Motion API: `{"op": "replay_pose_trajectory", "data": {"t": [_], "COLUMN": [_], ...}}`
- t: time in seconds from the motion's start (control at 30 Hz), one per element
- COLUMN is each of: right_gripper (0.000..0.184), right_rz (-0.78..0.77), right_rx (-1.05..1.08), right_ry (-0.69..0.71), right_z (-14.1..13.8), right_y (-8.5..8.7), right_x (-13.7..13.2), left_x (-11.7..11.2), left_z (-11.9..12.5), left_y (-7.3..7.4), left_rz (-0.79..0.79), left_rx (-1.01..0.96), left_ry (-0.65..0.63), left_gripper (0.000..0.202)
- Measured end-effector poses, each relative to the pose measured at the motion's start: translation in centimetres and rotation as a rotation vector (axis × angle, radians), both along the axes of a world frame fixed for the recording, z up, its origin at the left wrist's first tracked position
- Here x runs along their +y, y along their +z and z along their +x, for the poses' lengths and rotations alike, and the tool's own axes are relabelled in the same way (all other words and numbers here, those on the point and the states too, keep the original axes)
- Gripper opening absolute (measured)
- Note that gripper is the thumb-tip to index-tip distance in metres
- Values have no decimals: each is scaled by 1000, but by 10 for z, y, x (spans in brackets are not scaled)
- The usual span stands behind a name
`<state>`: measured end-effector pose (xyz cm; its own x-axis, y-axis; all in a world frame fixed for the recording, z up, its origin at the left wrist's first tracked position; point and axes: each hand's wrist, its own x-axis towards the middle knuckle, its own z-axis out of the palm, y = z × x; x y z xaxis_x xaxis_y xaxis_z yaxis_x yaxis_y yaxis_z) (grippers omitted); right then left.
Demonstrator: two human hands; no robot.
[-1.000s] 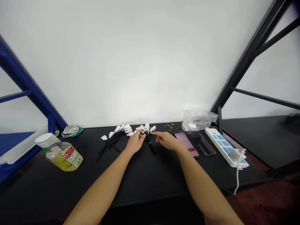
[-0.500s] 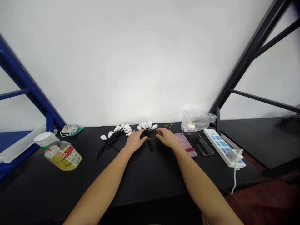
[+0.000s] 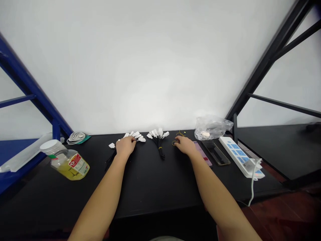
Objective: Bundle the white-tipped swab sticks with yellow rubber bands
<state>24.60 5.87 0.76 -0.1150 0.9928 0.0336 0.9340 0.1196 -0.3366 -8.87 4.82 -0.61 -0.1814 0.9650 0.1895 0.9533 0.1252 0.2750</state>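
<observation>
My left hand (image 3: 125,146) is over a loose spread of black cables with white ends (image 3: 109,161), its thumb and fingers closed on part of it. The hand covers most of the spread, so how many cables it grips is hidden. At the centre lies a bundle of similar black cables (image 3: 159,142), white ends fanned toward the wall and a yellow rubber band (image 3: 160,148) around the stems. To its right, my right hand (image 3: 184,144) is closed on a thin yellow rubber band (image 3: 174,143), which loops out past the fingertips.
A jar of yellow liquid (image 3: 72,165) and a coiled white cable (image 3: 76,137) are on the left. On the right are a lit phone (image 3: 200,149), a dark phone (image 3: 216,153), a clear plastic bag (image 3: 213,127) and a white power strip (image 3: 240,157). More yellow bands (image 3: 181,133) lie near the wall.
My left hand has moved left from the tied bundle to the loose cables. My right hand has shifted slightly right, and a yellow band now shows at its fingertips.
</observation>
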Motion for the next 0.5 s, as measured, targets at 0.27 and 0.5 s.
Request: {"op": "replay_pose_trajectory", "data": {"t": [0.27, 0.5], "right_gripper": [36, 32], "right_rz": [373, 240], "right_rx": [460, 329], "right_ry": [83, 628], "right_z": [-22, -63], "right_y": [6, 10], "right_x": [-9, -47], "left_x": [-12, -17], "left_z": [33, 57], "left_y": [12, 4], "left_rz": [465, 422], "left_rx": [-111, -90], "left_ry": [-294, -645], "left_gripper": [32, 33]}}
